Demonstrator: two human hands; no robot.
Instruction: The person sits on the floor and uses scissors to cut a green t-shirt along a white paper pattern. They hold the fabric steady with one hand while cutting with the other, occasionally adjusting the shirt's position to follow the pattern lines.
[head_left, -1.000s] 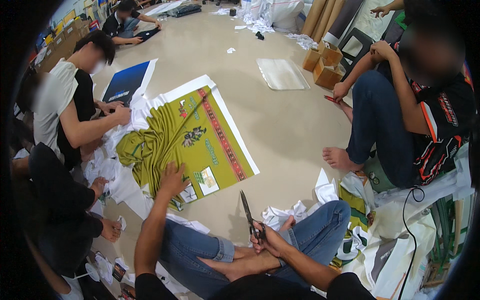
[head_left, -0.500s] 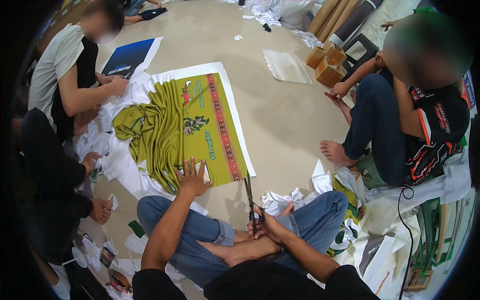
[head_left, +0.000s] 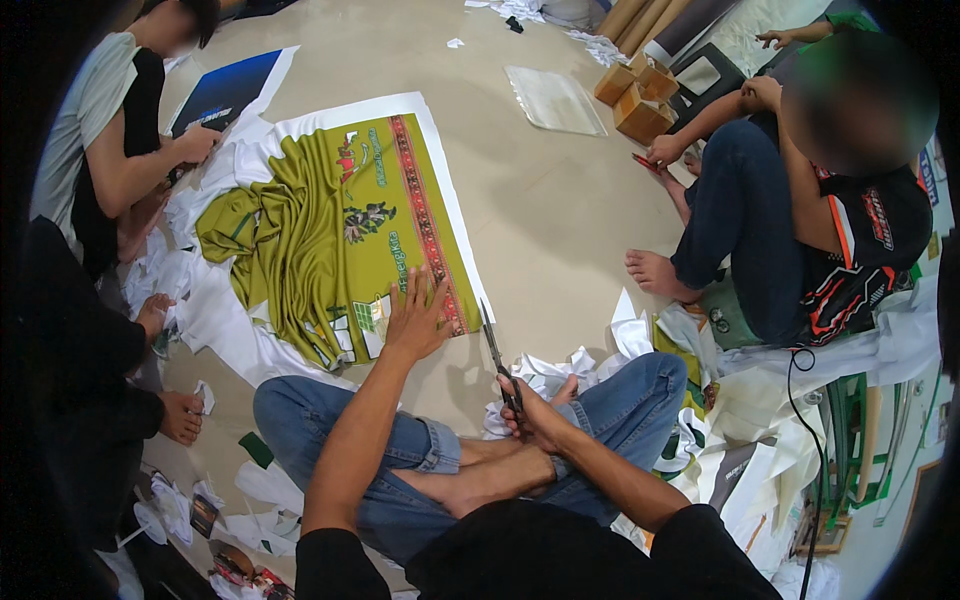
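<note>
An olive-green printed cloth (head_left: 362, 280) with a patterned red band and a white margin (head_left: 452, 225) lies on the floor in front of me. Its left part is bunched into folds; the right part is flat. My left hand (head_left: 418, 315) rests on the cloth near its close right corner, fingers spread, partly covering the printing and the band. In my right hand (head_left: 535, 418) is a pair of long dark scissors (head_left: 496, 352), fingers round the handles. The blades point away from me, their tips at the white margin by that corner. Whether they touch the cloth I cannot tell.
White scraps (head_left: 560, 372) lie by my crossed legs. A co-worker at the left handles white material near a blue printed sheet (head_left: 228, 92). Another sits at the right holding a small red tool (head_left: 643, 163). Wooden boxes (head_left: 640, 112) and a clear plastic sheet (head_left: 553, 100) lie beyond.
My left hand has slid right over the cloth toward the red band, its fingers spread. The scissors stay in my right hand, tilted a little more. The whole view has shifted slightly.
</note>
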